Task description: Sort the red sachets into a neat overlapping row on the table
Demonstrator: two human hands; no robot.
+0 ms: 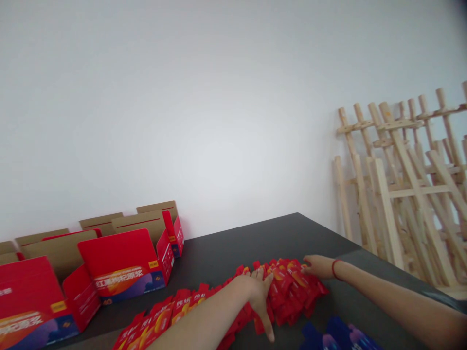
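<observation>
A long heap of red sachets (288,291) with orange-yellow print lies in overlapping rows on the black table (255,238). My left hand (260,296) rests on the middle of the heap, its fingers and thumb spread apart. At the heap's right end is my right hand (319,267), touching the outer sachets with its fingers apart; part of the fingertips is hard to make out. Around the right wrist is a red string bracelet (334,270). My left forearm hides part of the sachets. Several blue sachets (339,335) lie nearer to me, cut off by the bottom edge.
Open red cardboard boxes (124,262) with raised brown flaps stand in rows on the left of the table. Wooden easels (404,184) lean together on the right, beyond the table's edge. A white wall (219,107) rises behind the table.
</observation>
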